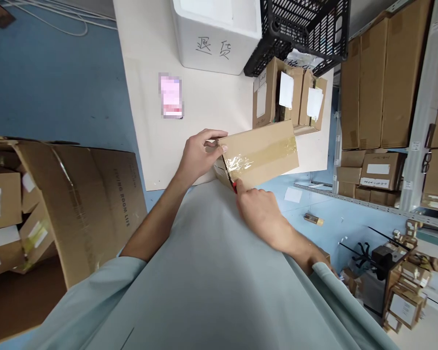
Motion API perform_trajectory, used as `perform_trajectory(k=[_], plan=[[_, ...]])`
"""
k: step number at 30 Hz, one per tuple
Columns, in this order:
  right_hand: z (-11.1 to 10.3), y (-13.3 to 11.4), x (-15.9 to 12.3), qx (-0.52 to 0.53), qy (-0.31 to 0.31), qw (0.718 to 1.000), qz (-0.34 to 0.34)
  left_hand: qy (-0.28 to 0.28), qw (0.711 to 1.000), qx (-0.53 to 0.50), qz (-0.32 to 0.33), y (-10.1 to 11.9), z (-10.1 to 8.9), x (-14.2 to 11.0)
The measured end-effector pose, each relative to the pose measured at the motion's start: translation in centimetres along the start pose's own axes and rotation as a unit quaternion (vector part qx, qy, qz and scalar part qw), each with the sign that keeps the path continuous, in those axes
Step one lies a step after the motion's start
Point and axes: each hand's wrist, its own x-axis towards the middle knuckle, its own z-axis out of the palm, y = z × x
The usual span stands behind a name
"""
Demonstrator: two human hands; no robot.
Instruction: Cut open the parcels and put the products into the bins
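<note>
A brown cardboard box (261,150) with shiny clear tape lies tilted at the near edge of the white table, against my shirt. My left hand (200,153) grips its left end, thumb on the top face and fingers over the far corner. At the near left corner, along a dark seam, my right hand (259,211) is closed on what looks like a red box cutter (235,185). Only a small red part of the cutter shows; its blade cannot be made out. My right index finger presses down over it.
On the white table (146,97) are a phone (171,96), a white bin (219,43), a black crate (302,29) and labelled cartons (290,97). A large open carton (98,204) holding boxes stands left. Shelves with cartons (372,82) rise at right.
</note>
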Motion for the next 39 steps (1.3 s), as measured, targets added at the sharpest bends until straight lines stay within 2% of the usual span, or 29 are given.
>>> perform_trajectory(k=[3, 5, 7, 8, 9, 10, 13, 16, 19, 22, 25, 27, 30, 31, 33, 35, 36, 39], plan=[[-0.4, 4.4, -1.5, 0.051, 0.064, 0.997, 0.006, 0.008, 1.000, -0.004, -0.004, -0.4, 0.2, -0.2], [0.0, 8.4, -0.8, 0.094, 0.176, 0.973, 0.114, 0.031, 0.999, -0.004, -0.006, -0.6, 0.8, -0.6], [1.3, 12.5, 1.3, 0.113, 0.273, 0.920, 0.258, 0.071, 0.997, 0.001, -0.005, -0.7, 1.6, -1.4], [2.2, 14.3, 2.6, 0.117, 0.298, 0.892, 0.318, 0.089, 0.996, 0.006, -0.005, -0.7, 2.2, -1.8], [3.2, 15.8, 4.0, 0.127, 0.299, 0.879, 0.348, 0.104, 0.995, 0.011, -0.004, -0.7, 2.7, -2.2], [4.2, 16.9, 5.2, 0.147, 0.288, 0.879, 0.350, 0.113, 0.993, 0.016, -0.004, -0.7, 3.3, -2.6], [6.9, 18.3, 7.2, 0.208, 0.297, 0.867, 0.340, 0.119, 0.993, 0.019, -0.003, -0.9, 4.7, -3.2], [8.2, 17.5, 7.4, 0.252, 0.330, 0.851, 0.322, 0.128, 0.992, 0.022, 0.001, -1.4, 5.0, -2.3], [8.1, 16.1, 7.7, 0.295, 0.349, 0.847, 0.272, 0.140, 0.988, 0.068, 0.006, -1.6, 3.5, -0.3], [7.2, 15.0, 8.7, 0.337, 0.342, 0.852, 0.209, 0.158, 0.980, 0.123, 0.002, -1.2, 0.7, 1.3], [6.5, 14.8, 9.7, 0.375, 0.307, 0.865, 0.133, 0.178, 0.964, 0.195, -0.006, 0.3, -1.6, 1.7], [6.3, 15.2, 10.0, 0.401, 0.283, 0.867, 0.091, 0.185, 0.950, 0.253, -0.001, 1.9, -1.6, 1.6], [6.4, 16.5, 10.1, 0.437, 0.265, 0.858, 0.054, 0.161, 0.938, 0.305, 0.043, 4.5, 1.4, 1.8], [6.5, 17.1, 10.1, 0.447, 0.262, 0.854, 0.045, 0.135, 0.938, 0.312, 0.064, 5.3, 3.0, 2.2], [6.5, 18.1, 10.0, 0.464, 0.253, 0.849, 0.028, 0.045, 0.941, 0.322, 0.095, 6.5, 6.3, 3.2], [6.4, 19.1, 10.0, 0.478, 0.236, 0.846, 0.013, -0.025, 0.936, 0.335, 0.102, 7.0, 9.3, 4.3], [6.3, 19.4, 10.0, 0.483, 0.227, 0.846, 0.008, -0.042, 0.934, 0.340, 0.100, 7.0, 10.3, 4.8], [6.0, 20.2, 10.3, 0.484, 0.209, 0.849, 0.001, -0.046, 0.934, 0.343, 0.087, 6.2, 11.9, 5.7]])
